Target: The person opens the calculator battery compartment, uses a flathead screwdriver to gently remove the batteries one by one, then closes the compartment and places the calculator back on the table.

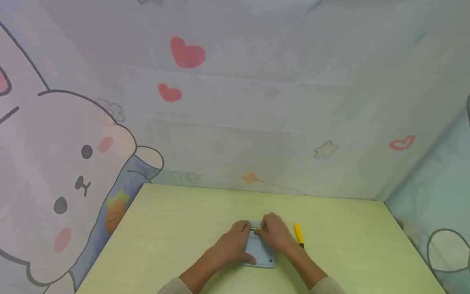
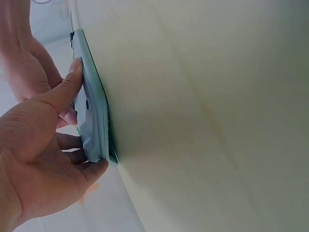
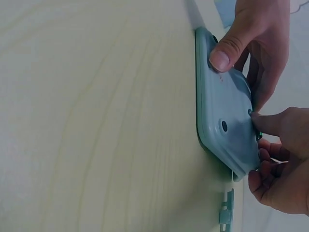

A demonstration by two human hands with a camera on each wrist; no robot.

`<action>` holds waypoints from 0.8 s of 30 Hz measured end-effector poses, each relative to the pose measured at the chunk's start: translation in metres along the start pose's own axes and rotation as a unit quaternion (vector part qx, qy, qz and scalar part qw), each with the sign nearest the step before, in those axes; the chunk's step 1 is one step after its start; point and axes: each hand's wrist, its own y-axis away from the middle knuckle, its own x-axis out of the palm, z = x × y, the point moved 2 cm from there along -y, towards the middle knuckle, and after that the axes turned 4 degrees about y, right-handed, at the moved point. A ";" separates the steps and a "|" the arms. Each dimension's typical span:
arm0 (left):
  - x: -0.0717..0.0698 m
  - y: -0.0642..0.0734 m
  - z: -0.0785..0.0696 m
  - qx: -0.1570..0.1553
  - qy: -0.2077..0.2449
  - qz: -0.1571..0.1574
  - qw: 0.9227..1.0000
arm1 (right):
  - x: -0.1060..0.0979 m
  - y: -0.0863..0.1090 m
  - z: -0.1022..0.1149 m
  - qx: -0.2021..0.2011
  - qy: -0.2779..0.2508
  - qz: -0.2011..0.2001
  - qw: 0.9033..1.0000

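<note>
Light-blue device (image 1: 261, 254) well apart from desk (image 1: 165, 228) left/right edges; yellow marker (image 1: 299, 233) right. Left hand (image 1: 233, 244) grips device's left side; right hand (image 1: 278, 235) pinches green piece (image 1: 254, 229), far end.

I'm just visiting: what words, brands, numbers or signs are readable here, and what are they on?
Readable text: none.
Printed backdrop: faint green marks low down may be lettering, but are too blurred to read.
Light-blue plastic case: a tiny reddish mark on its face, too small to read.
Yellow marker: no lettering that I can make out.
</note>
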 end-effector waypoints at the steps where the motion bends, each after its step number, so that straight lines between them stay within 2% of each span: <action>1: 0.000 0.000 0.000 0.000 0.001 0.000 1.000 | 0.000 -0.001 -0.002 0.000 -0.006 0.001 1.000; 6: -0.001 0.001 -0.001 -0.004 0.003 0.002 1.000 | 0.001 -0.002 -0.007 -0.008 -0.019 -0.004 1.000; 15: -0.001 0.003 -0.001 -0.003 0.006 0.005 1.000 | 0.004 0.001 -0.009 -0.040 0.001 -0.013 0.999; 24: -0.003 0.003 -0.001 -0.003 0.002 0.003 1.000 | 0.002 0.000 -0.016 -0.064 -0.022 0.006 0.998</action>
